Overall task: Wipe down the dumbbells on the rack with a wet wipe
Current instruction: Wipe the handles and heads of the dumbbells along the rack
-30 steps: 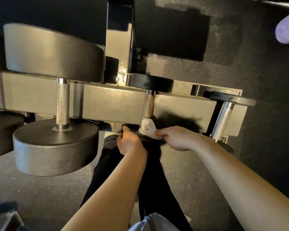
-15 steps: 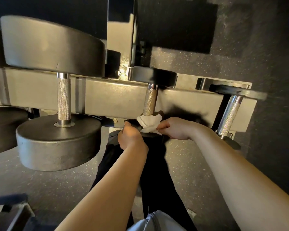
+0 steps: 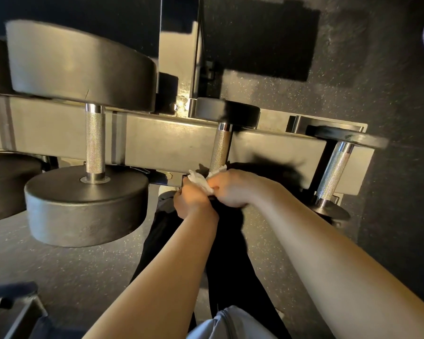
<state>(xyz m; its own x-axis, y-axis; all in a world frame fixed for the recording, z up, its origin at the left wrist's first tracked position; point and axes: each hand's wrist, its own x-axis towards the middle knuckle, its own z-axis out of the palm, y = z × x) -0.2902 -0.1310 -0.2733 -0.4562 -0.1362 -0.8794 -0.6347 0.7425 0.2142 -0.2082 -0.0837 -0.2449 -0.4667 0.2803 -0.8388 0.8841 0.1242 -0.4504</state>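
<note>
A small dumbbell (image 3: 221, 145) with a knurled steel handle lies across the grey rack rail (image 3: 162, 143). Its far black head shows above the rail; its near head is hidden under my hands. My right hand (image 3: 233, 189) pinches a crumpled white wet wipe (image 3: 201, 181) against the near end of that handle. Curled around the near head, my left hand (image 3: 194, 204) sits just below the wipe and touches the right hand.
A large dumbbell (image 3: 86, 204) lies on the rack to the left, with another partly visible at the far left edge. A slim dumbbell (image 3: 335, 170) rests at the rail's right end. Dark speckled floor lies below. My dark trouser legs stand under the rack.
My right hand moved left with the wipe until it met the left hand over the near dumbbell head. The wipe now looks more bunched. The camera shifted slightly.
</note>
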